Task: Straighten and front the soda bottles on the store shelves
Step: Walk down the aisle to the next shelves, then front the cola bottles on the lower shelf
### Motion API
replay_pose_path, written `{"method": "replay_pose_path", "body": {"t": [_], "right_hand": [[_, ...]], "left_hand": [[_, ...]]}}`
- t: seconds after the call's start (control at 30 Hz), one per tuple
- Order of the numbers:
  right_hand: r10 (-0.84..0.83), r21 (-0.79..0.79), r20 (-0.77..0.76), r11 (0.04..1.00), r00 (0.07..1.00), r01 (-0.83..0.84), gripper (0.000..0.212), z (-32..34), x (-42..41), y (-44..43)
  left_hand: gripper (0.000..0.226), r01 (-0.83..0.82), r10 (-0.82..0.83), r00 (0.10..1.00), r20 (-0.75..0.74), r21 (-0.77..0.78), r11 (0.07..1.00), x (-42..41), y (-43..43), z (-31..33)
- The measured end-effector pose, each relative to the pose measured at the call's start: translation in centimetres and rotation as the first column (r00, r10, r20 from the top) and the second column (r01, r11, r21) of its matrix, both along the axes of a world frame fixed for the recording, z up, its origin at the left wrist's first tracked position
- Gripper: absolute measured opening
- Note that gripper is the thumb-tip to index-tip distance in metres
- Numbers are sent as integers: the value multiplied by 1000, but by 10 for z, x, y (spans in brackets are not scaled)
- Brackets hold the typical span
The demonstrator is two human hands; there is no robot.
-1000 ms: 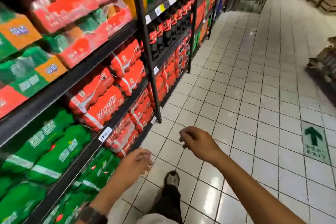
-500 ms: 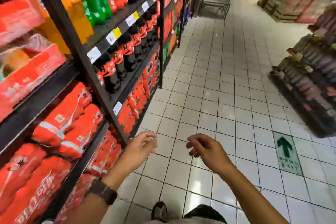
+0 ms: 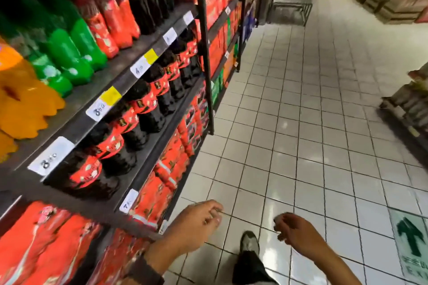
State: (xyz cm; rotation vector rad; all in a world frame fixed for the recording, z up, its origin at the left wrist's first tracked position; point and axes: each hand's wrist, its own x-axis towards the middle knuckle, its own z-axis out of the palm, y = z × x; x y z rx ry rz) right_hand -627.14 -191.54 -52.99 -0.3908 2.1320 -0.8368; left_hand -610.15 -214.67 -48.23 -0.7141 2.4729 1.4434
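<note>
At the cola bay now; both hands free, nothing touched yet.
Nearest you, L hand [image 3: 199, 222] and R hand [image 3: 294, 231] hang low over the floor tiles [image 3: 301, 122], short of the black upright [image 3: 206, 65], fingers loosely curled, holding nothing. Since 1 s ago you've walked on along the aisle, so the red-label cola bottles [image 3: 143, 104] now stand in a row just left of that upright, above & ahead of both hands, well apart from them. Green bottles [image 3: 69, 53] sit one shelf up, further left of the upright. Fronting prob. not begun; row too blurred to judge gaps.
</note>
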Motion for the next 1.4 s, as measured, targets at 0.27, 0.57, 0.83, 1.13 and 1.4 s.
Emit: {"method": "replay_pose_path", "body": {"t": [0.27,0.57,0.83,1.13,1.4], "right_hand": [[456,116,-276,890,846,-441,24,54,-177,-179],[531,-222,-399,735,747,-641,17,110,-186,-397],[714,-353,-340,506,612,-787,8,98,-160,-471],[792,-210,-537,207,289,-956,55,64,-150,-522],[804,-82,-594,-29,26,-996,36,52,-120,-574]], "left_hand": [[23,-474,468,873,-138,-14,880,-65,-90,77],[22,-777,748,622,-233,-66,626,-72,-166,85],[33,-835,804,543,-243,-263,484,-73,-236,34],[36,-586,740,655,-151,-719,372,-85,-274,27],[8,-598,913,308,-267,-801,-33,-57,-246,8]]}}
